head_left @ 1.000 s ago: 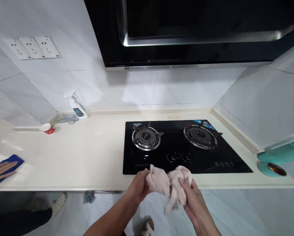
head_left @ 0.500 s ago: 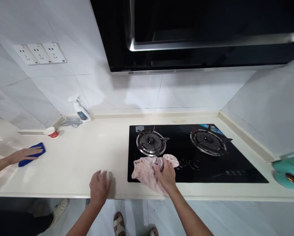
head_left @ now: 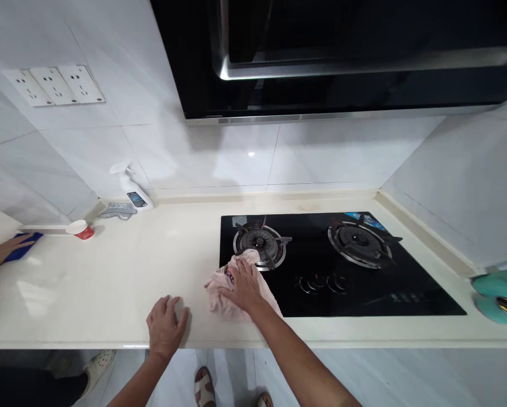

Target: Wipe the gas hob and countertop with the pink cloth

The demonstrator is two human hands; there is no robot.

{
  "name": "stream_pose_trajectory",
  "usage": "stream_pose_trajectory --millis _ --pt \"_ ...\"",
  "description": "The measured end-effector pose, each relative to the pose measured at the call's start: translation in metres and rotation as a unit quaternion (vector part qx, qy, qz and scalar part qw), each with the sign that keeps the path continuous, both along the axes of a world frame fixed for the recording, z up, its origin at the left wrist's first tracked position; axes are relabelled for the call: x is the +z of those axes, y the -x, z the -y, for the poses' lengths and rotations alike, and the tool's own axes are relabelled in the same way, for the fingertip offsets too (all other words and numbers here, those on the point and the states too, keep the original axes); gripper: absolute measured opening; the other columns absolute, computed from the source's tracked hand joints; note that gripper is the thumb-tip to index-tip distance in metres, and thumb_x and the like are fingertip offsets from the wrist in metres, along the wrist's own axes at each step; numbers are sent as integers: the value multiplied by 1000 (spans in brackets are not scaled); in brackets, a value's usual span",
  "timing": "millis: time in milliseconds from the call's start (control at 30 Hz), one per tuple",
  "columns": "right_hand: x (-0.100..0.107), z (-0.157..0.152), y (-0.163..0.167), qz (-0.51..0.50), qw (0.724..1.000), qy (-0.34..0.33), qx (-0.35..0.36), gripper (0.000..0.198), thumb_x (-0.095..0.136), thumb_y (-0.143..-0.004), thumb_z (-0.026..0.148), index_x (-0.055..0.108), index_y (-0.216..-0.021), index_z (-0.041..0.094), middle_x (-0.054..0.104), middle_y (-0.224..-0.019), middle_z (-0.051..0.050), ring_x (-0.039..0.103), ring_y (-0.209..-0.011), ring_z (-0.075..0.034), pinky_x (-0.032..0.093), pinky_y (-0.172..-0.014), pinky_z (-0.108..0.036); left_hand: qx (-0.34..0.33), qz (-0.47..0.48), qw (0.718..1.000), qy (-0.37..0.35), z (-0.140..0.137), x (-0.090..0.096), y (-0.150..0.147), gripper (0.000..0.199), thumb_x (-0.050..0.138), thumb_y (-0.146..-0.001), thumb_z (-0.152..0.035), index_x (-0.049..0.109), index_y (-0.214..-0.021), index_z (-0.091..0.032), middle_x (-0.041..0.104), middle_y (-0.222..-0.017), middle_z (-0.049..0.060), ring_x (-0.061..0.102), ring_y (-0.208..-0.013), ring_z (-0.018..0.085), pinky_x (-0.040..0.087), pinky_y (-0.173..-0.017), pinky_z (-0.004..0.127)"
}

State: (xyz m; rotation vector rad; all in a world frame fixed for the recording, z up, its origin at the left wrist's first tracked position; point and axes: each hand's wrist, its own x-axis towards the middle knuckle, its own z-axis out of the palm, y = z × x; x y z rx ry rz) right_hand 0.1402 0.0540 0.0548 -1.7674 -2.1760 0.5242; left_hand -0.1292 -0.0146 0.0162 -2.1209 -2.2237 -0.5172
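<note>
Under my right hand [head_left: 245,285] lies a crumpled pink cloth [head_left: 221,299], pressed over the left front corner of the black gas stove [head_left: 363,297] and partly onto the countertop [head_left: 109,282]. The cloth's upper end touches the ring of the left burner [head_left: 260,243]. My left hand [head_left: 165,325] rests on the counter near its front edge, left of the stove, fingers spread and nothing in it. The stove knobs [head_left: 321,284] are uncovered, right of the cloth.
A co-worker's hand [head_left: 5,251] presses a blue cloth [head_left: 24,249] at the far left. A spray bottle [head_left: 133,191], a grey cloth [head_left: 118,211] and a red-white paper cup [head_left: 80,229] stand by the back wall. The range hood [head_left: 321,90] overhangs the stove; a teal container [head_left: 499,288] is at right.
My right hand has slid the pink cloth left and slightly back, off the area beside the knobs. My left hand stays on the counter. The co-worker's blue cloth has moved left and farther back.
</note>
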Motion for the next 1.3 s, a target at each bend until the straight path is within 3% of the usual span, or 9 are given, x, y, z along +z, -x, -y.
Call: stream_pose_trajectory --millis 167,367,533,733,833,1000,1067,1167,1300 --pt "-10 42 -38 -7 999 -23 -43 66 65 -85 55 55 -139 18 43 -155 -18 29 -148 -37 24 -119 -52 12 -8 1000 10 -2 2 -3 39 47 -95 -44 65 -121 -22 60 -133 14 49 -132 31 39 -107 50" --pt "-37 107 -115 -49 977 -139 -152 25 64 -82 38 64 -102 24 60 -114 -11 53 -109 -32 46 -99 -51 17 -15 1000 17 -2 4 -6 41 44 -95 -45 65 -122 -22 58 -134 14 47 -134 31 37 -107 50" --pt "-22 61 -144 -84 962 -145 -217 50 62 -79 36 57 -127 21 52 -132 -14 49 -124 -34 45 -102 -52 20 -20 999 18 -2 7 -8 41 45 -95 -43 65 -122 -21 59 -134 15 48 -133 30 37 -108 49" --pt "-8 23 -133 -14 978 -17 -209 74 64 -79 45 49 -144 14 39 -156 -21 17 -152 -43 20 -121 -60 24 -24 999 23 -2 9 -8 39 47 -93 -43 65 -121 -23 60 -132 14 48 -132 30 37 -106 49" --pt "-19 69 -126 -14 981 -39 -190 63 63 -81 43 56 -137 17 45 -152 -19 23 -151 -42 25 -119 -61 18 -27 999 20 -3 10 -8 40 46 -94 -44 65 -121 -21 60 -132 15 48 -132 31 37 -106 50" --pt "-45 190 -136 -133 976 -45 -168 53 70 -68 33 67 -120 28 65 -128 -11 57 -124 -38 47 -106 -55 18 -34 999 15 -3 9 -8 40 45 -94 -44 65 -120 -22 61 -130 14 49 -129 30 38 -105 49" --pt "-45 223 -149 -221 950 17 -219 50 70 -65 36 67 -114 30 73 -112 -7 68 -106 -34 55 -94 -49 18 -39 999 11 -4 8 -8 41 44 -94 -45 65 -120 -22 61 -130 14 49 -128 30 38 -105 48" --pt "-21 238 -179 -302 872 85 -377 49 67 -69 46 62 -115 31 75 -91 -1 72 -84 -29 58 -78 -41 16 -43 999 8 -4 6 -7 43 42 -94 -46 65 -121 -21 60 -130 14 50 -128 30 38 -105 49" --pt "38 200 -230 -258 829 -4 -497 74 72 -64 59 57 -129 26 73 -108 -7 68 -94 -31 55 -80 -42 14 -37 999 14 -6 4 -6 45 40 -95 -47 65 -121 -21 58 -132 15 48 -130 31 38 -105 50"
